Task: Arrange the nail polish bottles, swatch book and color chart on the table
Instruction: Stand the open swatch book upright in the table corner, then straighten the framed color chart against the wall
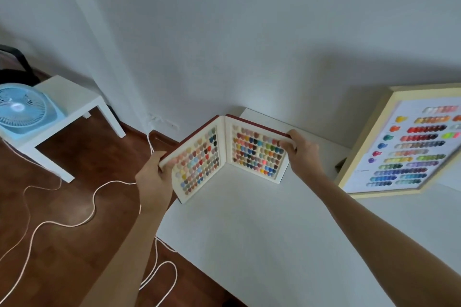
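The swatch book [225, 157] stands open in a V at the far left corner of the white table [262, 232], red cover outward, both pages filled with rows of coloured nail tips. My left hand [156, 177] grips the left cover's outer edge, and that half hangs past the table's left edge. My right hand [303, 151] holds the right cover's top outer corner. The framed color chart [404, 142] leans against the wall at the right, its pale wooden frame resting on the table. No nail polish bottles are in view.
A small white side table [72, 117] stands on the wooden floor at the left with a light blue fan [23, 109] on it. White cables [94, 202] loop across the floor beside the table. A white wall rises right behind the table.
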